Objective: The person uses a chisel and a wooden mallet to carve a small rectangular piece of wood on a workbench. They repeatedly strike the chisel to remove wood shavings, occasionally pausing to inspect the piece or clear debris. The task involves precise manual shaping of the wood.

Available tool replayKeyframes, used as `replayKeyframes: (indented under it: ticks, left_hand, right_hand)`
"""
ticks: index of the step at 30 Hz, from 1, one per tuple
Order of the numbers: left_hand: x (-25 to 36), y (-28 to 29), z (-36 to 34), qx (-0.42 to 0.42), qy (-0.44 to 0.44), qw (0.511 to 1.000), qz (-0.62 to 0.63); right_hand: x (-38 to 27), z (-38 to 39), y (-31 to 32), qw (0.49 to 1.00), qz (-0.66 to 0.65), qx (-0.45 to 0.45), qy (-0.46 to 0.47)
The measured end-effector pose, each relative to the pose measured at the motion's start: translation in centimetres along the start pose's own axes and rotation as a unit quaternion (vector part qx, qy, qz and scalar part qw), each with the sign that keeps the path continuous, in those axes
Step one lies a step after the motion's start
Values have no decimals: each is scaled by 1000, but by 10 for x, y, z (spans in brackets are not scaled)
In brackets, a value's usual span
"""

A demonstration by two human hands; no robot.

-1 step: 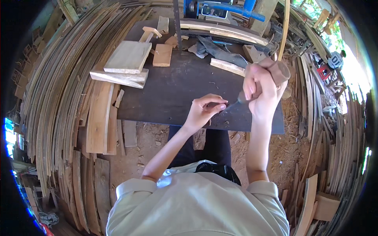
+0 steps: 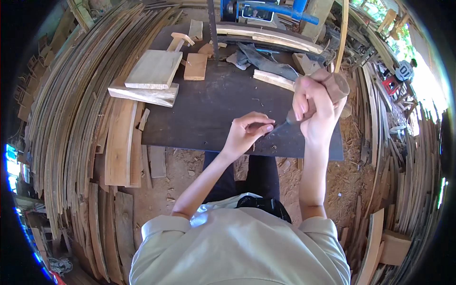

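Note:
My right hand [image 2: 317, 104] is wrapped round the thick wooden handle of a chisel [image 2: 336, 86], raised over the near right part of the dark tabletop [image 2: 213, 109]. Its thin metal blade slants down to the left, toward the fingertips of my left hand [image 2: 249, 130]. Thumb and forefinger of that left hand are pinched together near the blade's tip. Whatever lies between them is too small and dark to make out. A few small shavings or crumbs are scattered on the tabletop close by.
Two thick pale boards [image 2: 152, 71] are stacked at the table's left, beside a small wood block [image 2: 195, 66]. Farther back lie a grey cloth [image 2: 268, 61], a pale wood strip [image 2: 274, 80] and an upright saw-like blade [image 2: 212, 28]. Long planks [image 2: 71, 109] line the left side.

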State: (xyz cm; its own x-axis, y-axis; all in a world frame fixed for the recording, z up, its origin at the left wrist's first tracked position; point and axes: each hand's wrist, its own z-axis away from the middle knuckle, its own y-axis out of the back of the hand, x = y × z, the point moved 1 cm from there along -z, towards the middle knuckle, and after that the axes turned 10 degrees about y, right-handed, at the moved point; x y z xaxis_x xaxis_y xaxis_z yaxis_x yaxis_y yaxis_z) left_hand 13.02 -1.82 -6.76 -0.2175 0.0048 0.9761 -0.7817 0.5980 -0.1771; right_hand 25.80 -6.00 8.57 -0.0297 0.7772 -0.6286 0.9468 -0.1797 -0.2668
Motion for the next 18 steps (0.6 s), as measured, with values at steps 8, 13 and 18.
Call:
replayKeyframes:
  ticks: [8,13,18]
  left_hand:
    - [-5,-4,1,16,-16,1000,-4]
    - [3,-5,3,12,-45,998,46]
    - [-10,-2,3,11,2,1000,26]
  right_hand:
    - [8,5,0,997,-46,48,-38]
    - [-7,-3,-1,997,-82,12,9]
    - [6,2,-4,996,-27,66,-57]
